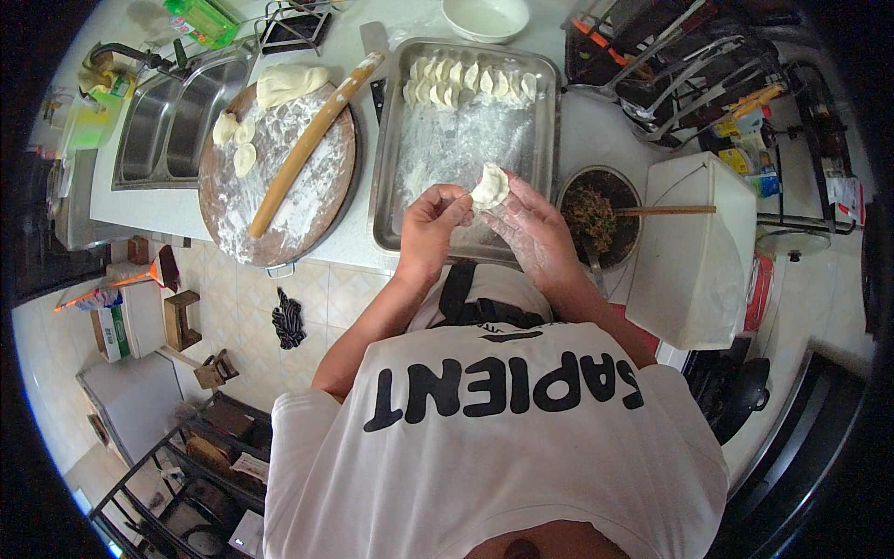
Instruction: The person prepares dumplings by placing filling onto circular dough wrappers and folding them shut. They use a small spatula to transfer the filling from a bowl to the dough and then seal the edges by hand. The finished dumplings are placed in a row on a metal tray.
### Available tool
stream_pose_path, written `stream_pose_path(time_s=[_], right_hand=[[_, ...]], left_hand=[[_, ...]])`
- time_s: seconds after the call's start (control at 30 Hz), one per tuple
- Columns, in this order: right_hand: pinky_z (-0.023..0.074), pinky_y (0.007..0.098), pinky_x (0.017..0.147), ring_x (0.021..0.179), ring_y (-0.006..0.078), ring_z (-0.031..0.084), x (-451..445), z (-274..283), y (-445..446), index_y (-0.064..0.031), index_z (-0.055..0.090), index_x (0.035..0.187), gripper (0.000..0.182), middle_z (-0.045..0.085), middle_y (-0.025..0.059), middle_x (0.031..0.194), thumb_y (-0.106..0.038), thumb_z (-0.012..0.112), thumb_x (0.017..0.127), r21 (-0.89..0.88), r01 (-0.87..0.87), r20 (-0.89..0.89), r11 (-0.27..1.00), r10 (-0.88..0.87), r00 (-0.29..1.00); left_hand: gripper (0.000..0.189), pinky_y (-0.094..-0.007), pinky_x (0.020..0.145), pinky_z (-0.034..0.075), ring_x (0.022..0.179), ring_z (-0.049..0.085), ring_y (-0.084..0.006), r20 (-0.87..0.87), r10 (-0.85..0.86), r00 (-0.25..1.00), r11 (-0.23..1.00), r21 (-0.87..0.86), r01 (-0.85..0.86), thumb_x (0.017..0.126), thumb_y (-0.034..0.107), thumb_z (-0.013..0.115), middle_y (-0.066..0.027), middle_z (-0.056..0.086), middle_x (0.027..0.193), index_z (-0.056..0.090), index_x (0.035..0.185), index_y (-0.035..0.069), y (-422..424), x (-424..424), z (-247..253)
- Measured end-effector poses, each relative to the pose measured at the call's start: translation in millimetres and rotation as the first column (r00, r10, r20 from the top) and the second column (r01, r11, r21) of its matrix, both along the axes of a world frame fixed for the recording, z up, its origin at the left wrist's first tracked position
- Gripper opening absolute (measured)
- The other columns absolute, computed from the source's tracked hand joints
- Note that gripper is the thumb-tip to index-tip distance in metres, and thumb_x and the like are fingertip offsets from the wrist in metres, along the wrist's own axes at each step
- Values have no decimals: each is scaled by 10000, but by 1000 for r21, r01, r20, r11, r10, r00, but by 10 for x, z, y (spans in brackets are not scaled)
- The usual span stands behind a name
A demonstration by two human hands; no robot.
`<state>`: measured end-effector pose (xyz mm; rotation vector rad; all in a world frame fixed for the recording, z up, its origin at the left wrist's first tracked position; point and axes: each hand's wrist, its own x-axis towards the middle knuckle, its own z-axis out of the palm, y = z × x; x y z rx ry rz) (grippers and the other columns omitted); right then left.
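Note:
A folded, crescent-shaped dumpling [491,186] is held up over the near part of a floured metal tray [461,140]. My left hand [434,222] pinches its left end between thumb and fingertips. Floury fingers of my right hand [534,227] support the dumpling from the right side. At the tray's far end lie two rows of shaped dumplings [457,73]. Just right of my right hand is a pot of minced filling [590,213], with chopsticks [667,210] and a metal utensil handle [596,269] sticking out.
To the left, a floured round wooden board [307,189] carries a rolling pin [314,147], a dough lump [290,85] and several small dough pieces [244,159]. A white bowl [487,19] stands beyond the tray. A double sink [185,119] is far left; a white box [691,258] stands right of the pot.

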<state>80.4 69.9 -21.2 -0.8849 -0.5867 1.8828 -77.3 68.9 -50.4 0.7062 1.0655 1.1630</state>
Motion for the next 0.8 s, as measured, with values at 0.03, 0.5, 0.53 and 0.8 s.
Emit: stream_pose_path(time_s=[0.03,0.5,0.53,0.8], right_hand=[[411,333,963,1137,207,483,2,-7,0,30,350,1331,446,476,129,1255,-77,460,913,2,-3,-9,1000,3,1000],[400,318,932,1090,184,509,-7,-143,145,3,422,1293,420,529,98,1210,-104,478,891,22,22,65,1000,-23,998],[404,313,922,1087,182,510,-1,-174,175,0,422,1294,423,533,96,1205,-106,478,889,29,13,92,999,-15,996],[409,273,830,1002,136,542,15,-801,822,-12,468,1265,426,587,68,1133,-118,535,858,88,-18,322,996,-11,947]], left_hand=[[67,-236,682,421,706,525,-107,8,-4,1000,1000,-2,4,872,66,569,-26,581,764,581,907,10,1,-4,-4],[205,-253,724,453,787,579,-125,129,-2,992,1000,-23,5,889,122,564,-60,618,900,531,1068,25,-6,-28,-21],[215,-252,723,451,789,578,-125,139,15,990,999,-41,-10,890,124,562,-60,616,907,524,1080,30,-5,-46,-18],[199,-246,694,422,787,568,-126,110,0,994,996,-84,9,874,83,572,-54,603,890,535,1066,46,-139,-292,-132]])
